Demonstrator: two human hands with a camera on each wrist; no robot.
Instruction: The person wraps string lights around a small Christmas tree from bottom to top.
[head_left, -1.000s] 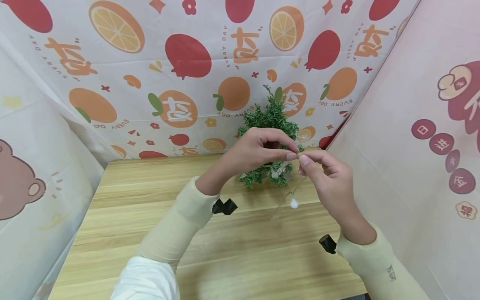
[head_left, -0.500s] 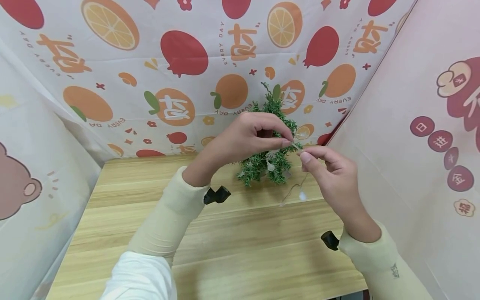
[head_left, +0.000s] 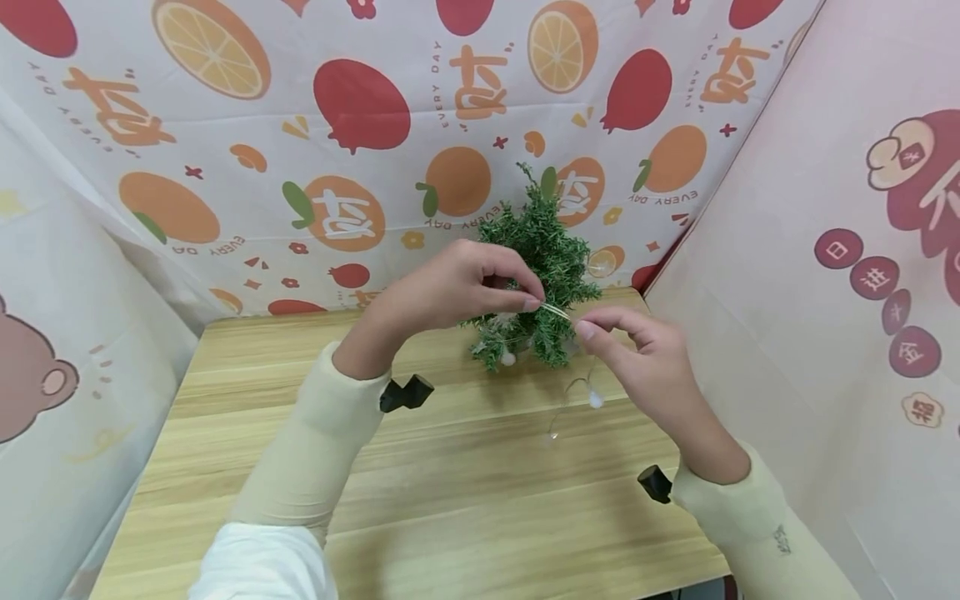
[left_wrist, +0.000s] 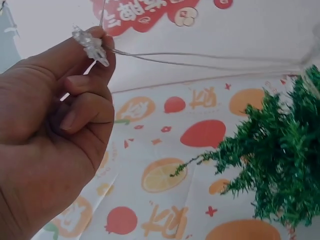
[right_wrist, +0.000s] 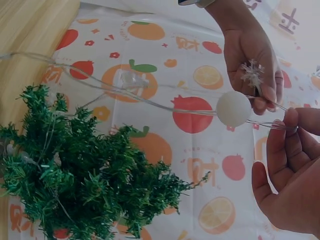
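My left hand (head_left: pixel 465 287) pinches the wire of a string of fairy lights between thumb and fingertips, in front of a small green artificial Christmas tree (head_left: pixel 551 246). A clear snowflake ornament (right_wrist: pixel 251 73) on the string lies against that hand. To the right, my right hand (head_left: pixel 641 346) pinches the same wire, leaving a short stretch between both hands. Below it hangs a loose length with a white bulb (head_left: pixel 595 398). Near the fingers in the right wrist view, a round white ball (right_wrist: pixel 234 108) sits along the strands. More wire runs over the tree's branches.
The tree stands at the back of a light wooden table (head_left: pixel 435 492), near a fruit-patterned cloth (head_left: pixel 420 108). A pale printed cloth (head_left: pixel 810 400) borders the right side. Black camera mounts (head_left: pixel 407 392) sit on both sleeved wrists.
My left hand has moved left, away from the right hand, and a stretch of wire now shows between them. The right hand has stayed near its place, with the bulb still hanging below.
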